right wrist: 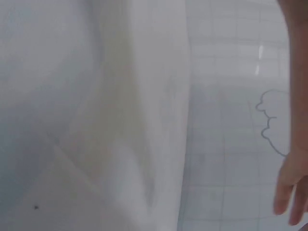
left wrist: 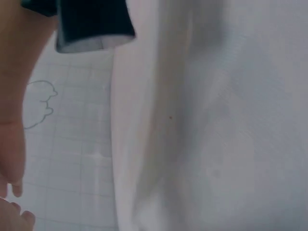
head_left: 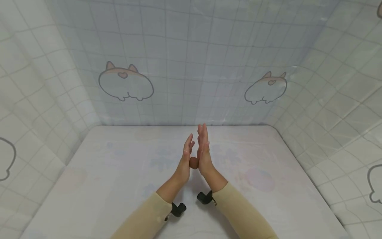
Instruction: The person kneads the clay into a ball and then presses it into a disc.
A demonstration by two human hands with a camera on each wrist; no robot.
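A small brown lump (head_left: 194,163), rounded and clay-like, sits between the heels of the two palms in the head view. My left hand (head_left: 185,161) presses it from the left, fingers extended and pointing away. From the right, my right hand (head_left: 204,156) presses the same lump, its fingers straight and reaching a little farther forward. The fingertips of the two hands stand apart. The wrist views catch only parts of a hand at their edges; the lump does not show there.
Both hands are above a table (head_left: 119,186) with a pale patterned cover. Grid-patterned curtains (head_left: 191,66) with dog drawings enclose the back and sides. Black wrist cameras (head_left: 179,209) hang from beige sleeves (head_left: 149,212).
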